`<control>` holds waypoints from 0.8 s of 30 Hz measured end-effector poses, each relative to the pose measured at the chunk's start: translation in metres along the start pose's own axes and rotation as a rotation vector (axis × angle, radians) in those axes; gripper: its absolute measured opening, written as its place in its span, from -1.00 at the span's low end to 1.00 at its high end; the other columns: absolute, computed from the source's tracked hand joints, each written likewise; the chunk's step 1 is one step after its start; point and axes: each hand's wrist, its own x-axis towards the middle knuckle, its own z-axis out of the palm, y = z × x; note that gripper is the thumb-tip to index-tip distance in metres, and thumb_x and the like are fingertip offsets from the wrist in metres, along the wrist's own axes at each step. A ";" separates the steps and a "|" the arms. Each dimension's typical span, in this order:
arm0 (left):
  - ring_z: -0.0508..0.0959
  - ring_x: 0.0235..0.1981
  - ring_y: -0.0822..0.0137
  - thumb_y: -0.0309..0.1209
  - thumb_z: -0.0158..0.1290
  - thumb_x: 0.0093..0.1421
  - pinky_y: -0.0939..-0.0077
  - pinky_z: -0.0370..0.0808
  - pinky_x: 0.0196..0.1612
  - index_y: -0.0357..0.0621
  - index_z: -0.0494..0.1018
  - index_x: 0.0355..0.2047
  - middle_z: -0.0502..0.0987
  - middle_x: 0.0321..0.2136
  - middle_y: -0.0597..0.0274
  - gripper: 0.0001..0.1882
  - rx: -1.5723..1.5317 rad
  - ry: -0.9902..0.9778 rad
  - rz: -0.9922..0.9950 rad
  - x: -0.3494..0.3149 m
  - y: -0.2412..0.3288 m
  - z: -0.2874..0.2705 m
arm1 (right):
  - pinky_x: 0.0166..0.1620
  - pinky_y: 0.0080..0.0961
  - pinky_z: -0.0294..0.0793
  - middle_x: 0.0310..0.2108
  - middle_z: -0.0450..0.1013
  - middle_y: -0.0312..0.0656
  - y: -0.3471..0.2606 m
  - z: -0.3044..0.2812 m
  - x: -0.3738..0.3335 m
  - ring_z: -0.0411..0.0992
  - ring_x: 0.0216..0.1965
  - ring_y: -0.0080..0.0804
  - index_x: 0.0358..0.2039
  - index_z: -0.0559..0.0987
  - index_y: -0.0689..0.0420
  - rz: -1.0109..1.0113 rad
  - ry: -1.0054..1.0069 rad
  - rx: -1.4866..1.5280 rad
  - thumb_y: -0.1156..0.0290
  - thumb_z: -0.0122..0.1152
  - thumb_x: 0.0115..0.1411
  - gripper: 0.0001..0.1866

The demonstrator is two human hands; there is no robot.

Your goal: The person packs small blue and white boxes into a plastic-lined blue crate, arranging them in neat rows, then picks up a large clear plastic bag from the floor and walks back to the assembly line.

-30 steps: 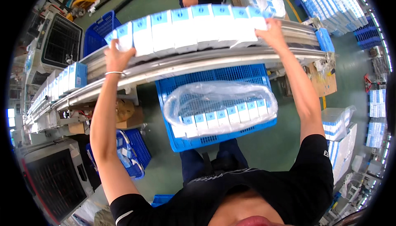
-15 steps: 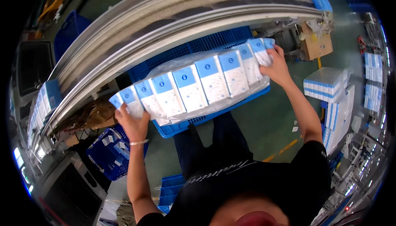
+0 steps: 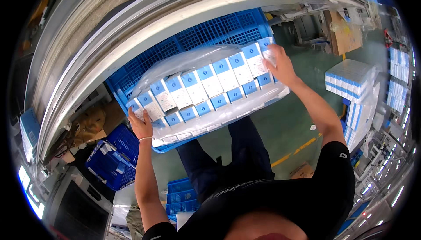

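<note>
Squeezed end to end between my two hands is a row of several small white-and-blue cartons [image 3: 211, 82]. My left hand [image 3: 141, 125] is closed on the left end of the row, fingers at the outer carton. At the right end, my right hand [image 3: 281, 67] grips the last carton, its fingertips over the top. The row sits at a slant over a blue plastic crate [image 3: 206, 32], which has a clear plastic liner [image 3: 188, 60]. Below the held row, on its near side, another row of like cartons [image 3: 218, 101] shows within the liner.
Beyond the crate runs a conveyor [image 3: 131, 34] with a metal edge. A dark blue basket [image 3: 115, 152] with scraps stands on the floor at left. Stacked carton packs [image 3: 346, 82] and a brown cardboard box [image 3: 344, 34] are at right. Another blue crate [image 3: 182, 196] is near my legs.
The row of cartons has shifted away from my body, uncovering the row on its near side. Both hands kept hold of its ends. The view has moved closer to the conveyor.
</note>
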 end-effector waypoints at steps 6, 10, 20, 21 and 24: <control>0.41 -0.03 -0.04 -0.13 0.06 0.11 0.17 0.28 0.08 -0.26 0.24 0.08 0.41 -0.06 -0.12 -0.38 0.968 -0.026 0.070 0.045 0.121 -0.021 | -0.37 -0.50 0.36 -0.39 0.46 -0.25 0.103 -0.016 0.050 0.40 -0.41 -0.48 -0.07 0.37 0.10 0.435 -0.278 0.205 0.07 0.11 0.19 -0.57; 0.38 0.04 -0.02 -0.33 0.13 0.05 0.18 0.28 0.11 -0.19 0.33 0.03 0.39 0.01 -0.04 -0.48 0.005 -0.166 0.548 0.049 0.229 0.092 | -0.31 -0.54 0.31 -0.29 0.44 -0.39 0.090 -0.026 0.067 0.35 -0.31 -0.52 -0.08 0.42 0.00 0.629 -0.530 0.557 -0.06 0.14 0.14 -0.53; 0.53 -0.15 0.07 0.11 0.22 -0.13 0.25 0.45 -0.11 -0.12 0.42 -0.08 0.53 -0.19 0.07 -0.29 -0.204 -0.480 0.648 0.026 0.377 0.229 | -0.45 -0.46 0.45 -0.43 0.45 -0.23 0.112 0.012 0.076 0.43 -0.43 -0.42 -0.34 0.55 0.11 0.650 -1.005 0.084 0.29 0.05 0.14 -0.80; 0.53 -0.16 0.08 0.11 0.22 -0.14 0.26 0.46 -0.12 -0.11 0.43 -0.10 0.53 -0.19 0.08 -0.30 -0.232 -0.409 0.674 0.022 0.373 0.232 | -0.45 -0.43 0.46 -0.43 0.47 -0.19 0.114 0.014 0.079 0.44 -0.45 -0.38 -0.36 0.55 0.12 0.670 -1.038 0.120 0.29 0.06 0.13 -0.80; 0.52 -0.15 0.09 0.10 0.23 -0.15 0.26 0.45 -0.09 -0.09 0.45 -0.12 0.53 -0.19 0.11 -0.33 -0.283 -0.374 0.742 0.022 0.371 0.235 | -0.46 -0.34 0.47 -0.44 0.49 -0.08 0.128 0.019 0.083 0.48 -0.49 -0.24 -0.40 0.53 0.15 0.480 -0.927 0.002 0.26 0.07 0.13 -0.78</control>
